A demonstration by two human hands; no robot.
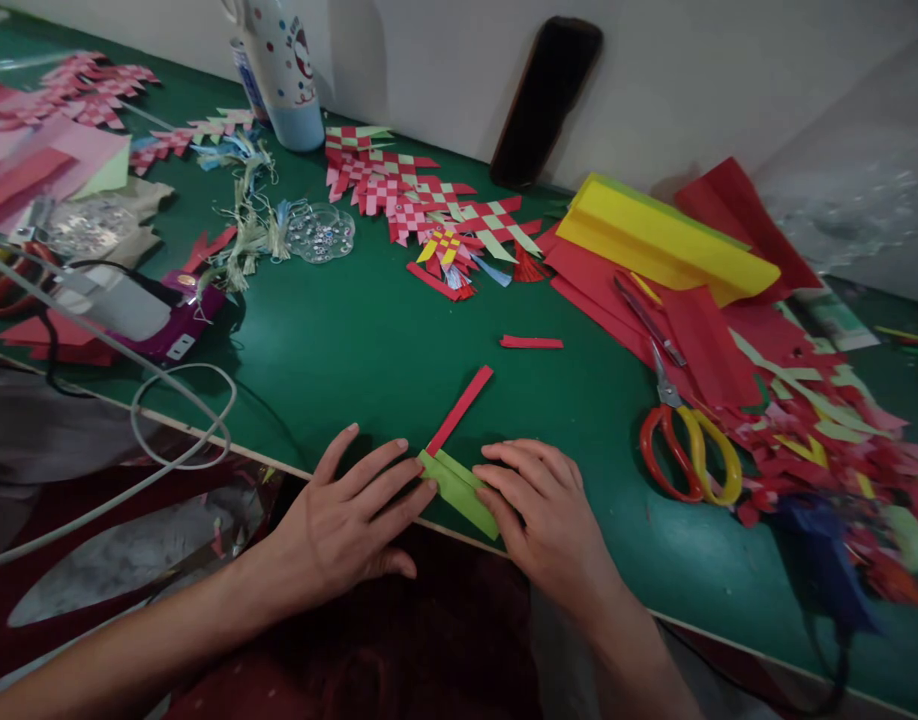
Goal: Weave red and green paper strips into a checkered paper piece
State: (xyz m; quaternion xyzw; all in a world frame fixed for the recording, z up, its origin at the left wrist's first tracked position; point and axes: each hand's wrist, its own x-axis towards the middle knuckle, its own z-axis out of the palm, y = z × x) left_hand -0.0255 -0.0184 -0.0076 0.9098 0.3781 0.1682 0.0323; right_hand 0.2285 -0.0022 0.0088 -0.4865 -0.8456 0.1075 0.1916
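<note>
Near the front edge of the green table [369, 340], one folded green paper strip [457, 492] lying flat, with a red paper strip [459, 410] coming out from its fold and pointing away from the body. Left hand [352, 520] flat on the table beside the green strip, left fingers [384, 470] spread wide, tips touching its end. Right hand [538, 520] over the other end, right fingers [526, 470] curved and rather close together, resting on the paper, without any pinch. Only two strips joined here so far, with one short red strip [532, 342] lying apart. Farther back, many red and green woven paper pieces [429, 205], apparently finished. On the right, red-and-yellow-handled scissors [691, 455] beside red paper scraps [804, 420], not yet used in this piece. No readable brand or words, only a cartoon print on the water bottle [290, 100].
</note>
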